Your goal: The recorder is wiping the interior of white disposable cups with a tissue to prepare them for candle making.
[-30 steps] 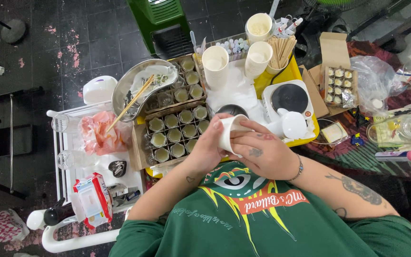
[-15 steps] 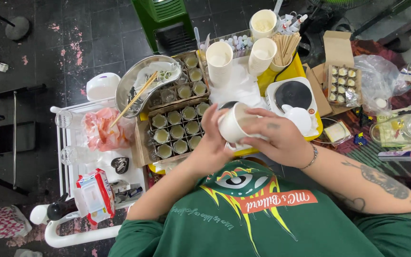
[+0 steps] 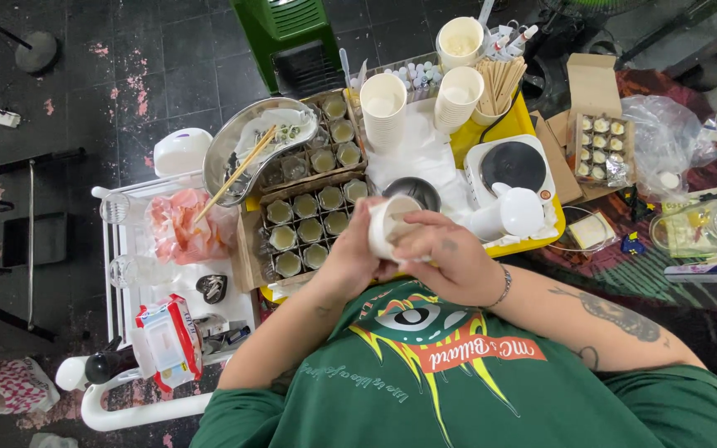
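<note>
The left hand [image 3: 350,261] is grasping a white paper cup [image 3: 390,226] above the near edge of the yellow tray [image 3: 533,116], and the right hand [image 3: 450,257] is closing its fingers around it. Many small jars [image 3: 309,228] in the cardboard box seem already filled; the cup's content is hidden.

Paper cup [image 3: 392,226] mostly covered by left hand [image 3: 350,257] and right hand [image 3: 451,259], contents not visible; small jars [image 3: 309,228] too small to read; green bin [image 3: 292,37] cut off at top edge
</note>
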